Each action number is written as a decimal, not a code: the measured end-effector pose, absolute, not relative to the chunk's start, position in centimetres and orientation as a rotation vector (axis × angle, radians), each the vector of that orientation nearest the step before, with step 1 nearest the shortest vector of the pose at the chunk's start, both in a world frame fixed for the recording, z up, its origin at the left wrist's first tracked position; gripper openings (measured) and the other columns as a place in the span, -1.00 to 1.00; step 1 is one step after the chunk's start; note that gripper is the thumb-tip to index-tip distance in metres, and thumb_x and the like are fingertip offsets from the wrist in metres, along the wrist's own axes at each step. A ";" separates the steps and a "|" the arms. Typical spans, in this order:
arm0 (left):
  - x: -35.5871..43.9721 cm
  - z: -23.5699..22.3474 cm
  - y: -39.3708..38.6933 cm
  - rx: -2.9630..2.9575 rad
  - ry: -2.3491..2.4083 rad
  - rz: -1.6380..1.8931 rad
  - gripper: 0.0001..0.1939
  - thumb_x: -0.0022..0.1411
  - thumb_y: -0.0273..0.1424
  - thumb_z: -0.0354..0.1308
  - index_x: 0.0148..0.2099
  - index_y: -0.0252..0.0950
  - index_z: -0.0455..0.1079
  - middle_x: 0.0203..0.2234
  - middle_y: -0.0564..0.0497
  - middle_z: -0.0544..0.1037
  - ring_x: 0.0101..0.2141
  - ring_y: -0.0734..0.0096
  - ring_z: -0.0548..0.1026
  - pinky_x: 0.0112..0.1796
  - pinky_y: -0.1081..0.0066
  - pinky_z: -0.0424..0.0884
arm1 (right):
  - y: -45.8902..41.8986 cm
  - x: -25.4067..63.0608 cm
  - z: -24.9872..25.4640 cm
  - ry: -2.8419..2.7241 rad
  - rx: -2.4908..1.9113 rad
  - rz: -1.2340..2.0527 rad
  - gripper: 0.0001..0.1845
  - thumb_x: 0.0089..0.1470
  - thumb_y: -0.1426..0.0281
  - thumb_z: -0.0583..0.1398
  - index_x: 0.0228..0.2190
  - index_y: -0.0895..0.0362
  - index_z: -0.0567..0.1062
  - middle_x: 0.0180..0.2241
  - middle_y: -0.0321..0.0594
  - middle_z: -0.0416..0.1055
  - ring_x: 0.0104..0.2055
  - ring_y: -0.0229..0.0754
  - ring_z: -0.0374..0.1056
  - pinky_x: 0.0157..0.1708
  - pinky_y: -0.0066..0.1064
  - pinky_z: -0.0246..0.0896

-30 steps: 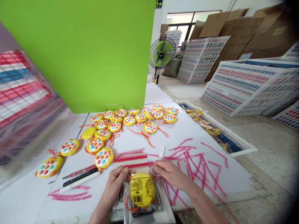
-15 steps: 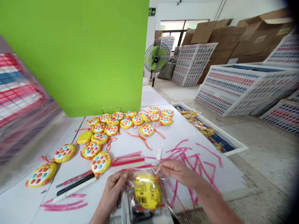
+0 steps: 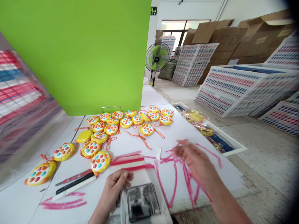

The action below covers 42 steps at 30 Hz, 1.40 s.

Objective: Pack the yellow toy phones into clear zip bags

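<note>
My left hand is closed, thumb against curled fingers, beside a stack of clear printed plastic bags; nothing shows in its grip. Stretched out over the pink-streaked tabletop, my right hand is slightly blurred, with its fingers extended and no object in it. Beyond it, a bagged yellow toy is at the crate beside the table, over other bagged toys. Several yellow duck-shaped toys with coloured buttons and orange cords are spread across the table.
A black marker, a white pen and a red cutter lie at left. A green panel rises behind the toys. On the right stand stacked white crates, cardboard boxes and a fan.
My right hand has let go of the bagged toy and swung right. That toy has left the bag stack, and a bagged yellow toy now shows at the crate. My left hand stays nearly in place.
</note>
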<state>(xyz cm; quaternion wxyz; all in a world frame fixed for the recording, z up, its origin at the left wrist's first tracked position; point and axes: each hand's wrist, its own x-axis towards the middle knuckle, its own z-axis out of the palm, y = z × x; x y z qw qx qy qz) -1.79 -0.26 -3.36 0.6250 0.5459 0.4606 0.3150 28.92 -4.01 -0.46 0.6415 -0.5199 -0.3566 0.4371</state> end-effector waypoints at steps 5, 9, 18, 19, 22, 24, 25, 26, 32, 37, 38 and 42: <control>-1.8 -3.4 -0.3 1.276 1.070 0.717 -0.56 0.18 -0.05 0.10 -0.28 -0.36 0.52 -0.36 -0.15 0.58 -0.39 0.31 0.48 -0.31 0.41 0.38 | -5.6 26.3 -2.0 -1.567 -1.337 1.578 -0.60 0.05 0.15 0.19 -0.11 0.08 0.48 -0.20 -0.14 0.50 -0.13 -0.10 0.40 -0.08 -0.22 0.28; -1.7 -3.4 -0.4 1.287 1.081 0.724 -0.55 0.18 -0.04 0.09 -0.29 -0.37 0.51 -0.38 -0.14 0.57 -0.40 0.33 0.47 -0.33 0.41 0.38 | -5.0 28.1 -1.0 -1.459 -1.358 1.410 -0.63 0.10 0.18 0.15 -0.09 0.08 0.47 -0.12 -0.10 0.47 -0.05 -0.10 0.37 -0.02 -0.21 0.24; -1.3 -2.9 -0.5 1.343 1.076 0.731 -0.55 0.20 -0.05 0.06 -0.30 -0.37 0.49 -0.45 -0.08 0.53 -0.45 0.37 0.43 -0.39 0.45 0.33 | -2.0 24.3 1.0 -1.500 -1.437 1.050 -0.74 0.11 0.26 0.12 -0.19 0.10 0.47 -0.26 -0.16 0.49 -0.18 -0.13 0.40 -0.14 -0.26 0.31; -1.2 -2.8 -0.6 1.377 1.077 0.736 -0.57 0.21 -0.07 0.05 -0.32 -0.37 0.47 -0.47 -0.06 0.52 -0.45 0.38 0.42 -0.40 0.45 0.32 | -1.5 22.9 1.1 -1.630 -1.404 1.039 -0.74 0.12 0.31 0.11 -0.17 0.09 0.47 -0.20 -0.16 0.47 -0.13 -0.14 0.38 -0.09 -0.26 0.29; -1.0 -3.1 -0.9 1.548 1.099 0.763 -0.61 0.25 -0.17 0.01 -0.46 -0.36 0.38 -0.57 0.01 0.43 -0.49 0.43 0.36 -0.42 0.47 0.27 | 0.1 18.1 2.0 -1.991 -1.219 0.930 -0.66 0.10 0.45 0.10 -0.07 0.04 0.44 -0.02 -0.17 0.37 0.07 -0.16 0.24 0.10 -0.27 0.12; -0.9 -3.5 -1.1 1.673 1.135 0.778 -0.63 0.25 -0.24 0.00 -0.53 -0.34 0.29 -0.62 0.06 0.36 -0.53 0.47 0.29 -0.47 0.49 0.20 | 1.6 14.9 2.7 -2.148 -1.117 0.834 -0.59 0.09 0.51 0.10 -0.01 0.05 0.40 0.07 -0.15 0.28 0.16 -0.16 0.13 0.17 -0.28 0.02; -0.8 -3.7 -1.2 1.720 1.143 0.780 -0.65 0.25 -0.27 -0.01 -0.54 -0.33 0.26 -0.63 0.07 0.33 -0.54 0.48 0.25 -0.49 0.49 0.17 | 2.5 13.3 2.9 -2.210 -1.081 0.791 -0.57 0.08 0.51 0.10 0.01 0.08 0.39 0.10 -0.12 0.25 0.18 -0.15 0.10 0.19 -0.28 0.00; -0.8 -3.9 -1.2 1.753 1.142 0.783 -0.66 0.24 -0.30 -0.03 -0.55 -0.33 0.24 -0.64 0.08 0.31 -0.55 0.49 0.23 -0.51 0.50 0.14 | 3.4 11.8 2.9 -2.275 -1.048 0.751 -0.56 0.08 0.50 0.12 0.03 0.11 0.37 0.11 -0.09 0.24 0.19 -0.13 0.09 0.19 -0.28 -0.01; -0.8 -4.1 -1.3 1.779 1.096 0.784 -0.68 0.24 -0.33 -0.05 -0.54 -0.33 0.23 -0.64 0.09 0.28 -0.56 0.51 0.18 -0.52 0.50 0.12 | 7.6 5.2 0.5 -2.676 -0.939 0.552 -0.26 -0.12 0.26 0.33 0.11 0.07 0.28 0.18 0.02 0.10 0.21 0.17 0.02 0.09 0.02 0.07; -0.8 -3.6 -1.4 1.816 1.145 0.710 -0.64 0.28 -0.26 -0.03 -0.51 -0.34 0.31 -0.62 0.04 0.38 -0.55 0.47 0.29 -0.50 0.49 0.19 | 8.6 6.6 -0.4 -2.591 -1.035 0.642 -0.30 -0.21 0.40 0.33 0.04 0.00 0.35 0.06 -0.05 0.26 -0.01 0.09 0.28 -0.04 -0.06 0.21; -0.8 -3.4 -1.4 1.823 1.151 0.705 -0.63 0.28 -0.26 -0.04 -0.51 -0.33 0.32 -0.61 0.03 0.40 -0.54 0.45 0.32 -0.49 0.48 0.21 | 8.6 7.6 -0.2 -2.535 -1.062 0.674 -0.31 -0.20 0.44 0.31 0.04 0.01 0.35 0.02 -0.08 0.30 -0.04 0.04 0.31 -0.06 -0.11 0.24; -0.9 -3.2 -1.5 1.852 1.167 0.689 -0.65 0.30 -0.27 -0.05 -0.47 -0.32 0.34 -0.55 0.00 0.45 -0.48 0.41 0.39 -0.42 0.46 0.28 | 6.8 12.8 1.0 -2.217 -1.157 0.806 -0.42 -0.04 0.41 0.21 0.06 0.06 0.27 -0.06 -0.16 0.40 -0.10 -0.11 0.36 -0.11 -0.30 0.28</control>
